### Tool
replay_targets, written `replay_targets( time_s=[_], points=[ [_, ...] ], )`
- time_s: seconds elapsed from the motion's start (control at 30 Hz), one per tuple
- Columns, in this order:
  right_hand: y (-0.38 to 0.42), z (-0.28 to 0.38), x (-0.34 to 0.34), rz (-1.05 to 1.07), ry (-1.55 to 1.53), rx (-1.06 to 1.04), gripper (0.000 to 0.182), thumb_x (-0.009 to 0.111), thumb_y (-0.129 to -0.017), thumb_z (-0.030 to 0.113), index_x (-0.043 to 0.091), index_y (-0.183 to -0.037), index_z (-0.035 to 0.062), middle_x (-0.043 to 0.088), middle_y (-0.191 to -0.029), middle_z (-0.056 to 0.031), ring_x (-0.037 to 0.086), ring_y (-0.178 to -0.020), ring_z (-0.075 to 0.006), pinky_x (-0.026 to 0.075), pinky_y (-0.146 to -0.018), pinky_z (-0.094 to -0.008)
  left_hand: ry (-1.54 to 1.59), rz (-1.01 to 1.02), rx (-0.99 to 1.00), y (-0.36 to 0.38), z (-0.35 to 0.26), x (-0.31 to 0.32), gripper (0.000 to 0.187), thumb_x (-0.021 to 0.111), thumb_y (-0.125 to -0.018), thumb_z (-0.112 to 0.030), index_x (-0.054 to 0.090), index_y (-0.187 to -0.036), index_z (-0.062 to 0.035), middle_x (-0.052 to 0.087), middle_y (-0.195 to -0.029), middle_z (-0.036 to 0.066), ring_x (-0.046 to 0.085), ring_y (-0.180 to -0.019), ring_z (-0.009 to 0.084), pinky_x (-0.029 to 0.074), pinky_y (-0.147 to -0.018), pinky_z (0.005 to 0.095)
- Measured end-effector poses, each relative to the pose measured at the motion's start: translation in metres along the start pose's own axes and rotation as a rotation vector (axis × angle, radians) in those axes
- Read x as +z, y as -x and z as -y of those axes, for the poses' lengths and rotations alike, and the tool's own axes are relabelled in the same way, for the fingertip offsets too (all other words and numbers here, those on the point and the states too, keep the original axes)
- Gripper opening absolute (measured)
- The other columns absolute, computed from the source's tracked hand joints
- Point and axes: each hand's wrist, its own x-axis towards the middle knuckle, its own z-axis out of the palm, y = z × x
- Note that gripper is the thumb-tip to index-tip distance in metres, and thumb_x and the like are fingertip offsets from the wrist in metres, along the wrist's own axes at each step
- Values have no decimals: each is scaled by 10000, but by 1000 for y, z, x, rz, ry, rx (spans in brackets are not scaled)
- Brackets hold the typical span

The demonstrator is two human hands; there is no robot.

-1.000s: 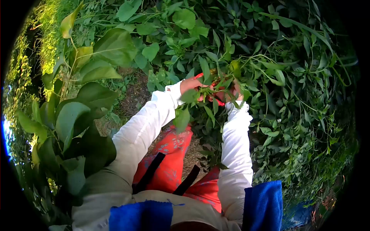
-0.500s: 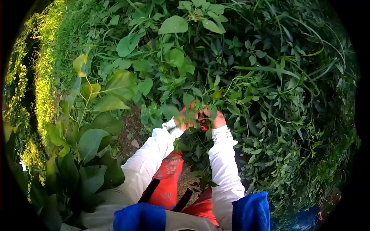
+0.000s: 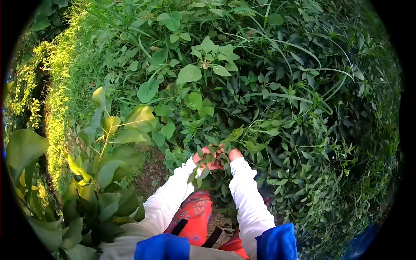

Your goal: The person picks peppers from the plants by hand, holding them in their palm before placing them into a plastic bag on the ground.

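Note:
My left hand (image 3: 203,157) is in the middle of the head view among leafy green stems, its fingers curled inward. Leaves partly cover it, so what it holds is not clear. Close beside it on the right is my right hand (image 3: 235,154), at the base of a leafy branch (image 3: 255,131) that leans up and right. Foliage hides most of its fingers. Small leaves (image 3: 213,139) hang over the gap between the two hands.
Dense low plants (image 3: 303,143) fill the right side and the far ground. Large-leaved branches (image 3: 108,173) rise close on the left, near my left sleeve. Bare soil (image 3: 152,173) shows left of the hands. Blue cloth (image 3: 162,247) lies near my body.
The view has tilted upward, so the plants and both hands sit lower in it. A red item seen between the hands earlier is no longer clearly visible. Both hands stay close together.

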Motion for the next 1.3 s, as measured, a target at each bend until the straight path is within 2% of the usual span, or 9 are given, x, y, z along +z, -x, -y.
replay_targets(
  time_s=[0.13, 0.17, 0.33, 0.47, 0.63, 0.8, 0.97, 1.13, 1.3],
  points=[
    [-2, 1, 21, 187, -335, 264, 321, 543, -799, 257, 589, -1042, 53, 620, -960, -62, 584, -804, -151, 446, -739, -259, -258, -203, 426, 24, 18, -21, 296, 519, -786, -195, 525, -978, 31, 543, -1013, 148, 539, -863, 259, 444, -807, 423],
    [-4, -1, 24, 186, -294, 271, 328, 524, -810, 267, 584, -1052, 54, 618, -964, -61, 584, -801, -151, 448, -733, -259, -133, -192, 26, 19, 2, -14, 315, 564, -753, -208, 531, -969, 19, 552, -981, 155, 539, -854, 254, 455, -791, 393],
    [11, 41, -9, -43, -339, 175, 440, 650, -723, 252, 545, -1078, 15, 629, -904, -98, 590, -716, -163, 466, -667, -297, 29, -259, -83, 61, 11, 60, 290, 469, -743, -303, 532, -690, -25, 564, -913, 215, 548, -796, 328, 434, -791, 467],
    [-2, -1, -73, -792, 417, -368, 508, 650, -694, 332, 513, -1075, 25, 566, -1007, -169, 518, -967, -328, 413, -822, -373, 51, -280, -66, 88, 8, 55, 273, 476, -739, -301, 519, -680, -39, 565, -911, 207, 553, -785, 308, 447, -767, 456],
    [65, -122, -40, 440, 1436, 206, 410, 378, -837, 272, 424, -1237, 197, 287, -1355, -87, 211, -1261, -333, 95, -945, -653, -26, -291, -14, 102, -1, 55, 287, 469, -765, -278, 527, -706, -4, 558, -868, 194, 525, -874, 330, 436, -780, 445],
    [117, -274, -26, 451, 1248, 227, 388, 416, -839, 257, 440, -1225, 234, 366, -1314, -100, 364, -1171, -356, 217, -921, -613, -197, -228, -70, 101, -6, 58, 304, 481, -751, -325, 530, -694, -31, 545, -928, 236, 538, -789, 321, 431, -783, 429],
    [138, -210, -47, 688, 1351, 433, 464, 523, -758, 220, 451, -1208, 136, 449, -1238, -137, 470, -1101, -296, 333, -869, -588, -244, -122, -218, 99, 1, 63, 311, 493, -741, -298, 541, -826, -2, 537, -953, 266, 557, -807, 346, 454, -769, 440],
    [107, -87, -128, -347, 710, -508, 402, 566, -741, 235, 495, -1098, 64, 564, -946, -178, 528, -879, -355, 421, -795, -389, -322, -125, -379, 91, 22, 74, 586, 528, -705, -299, 378, -1201, -24, 541, -935, 254, 571, -776, 353, 467, -745, 433],
    [111, -18, -278, -763, 109, -682, 504, 552, -813, 118, 349, -1268, 42, 389, -1284, -110, 407, -1144, -178, 349, -924, -285, -366, -173, -379, 90, 47, 73, 511, 511, -708, -250, 430, -1124, 37, 561, -915, 220, 572, -795, 332, 468, -747, 416]
  ],
)
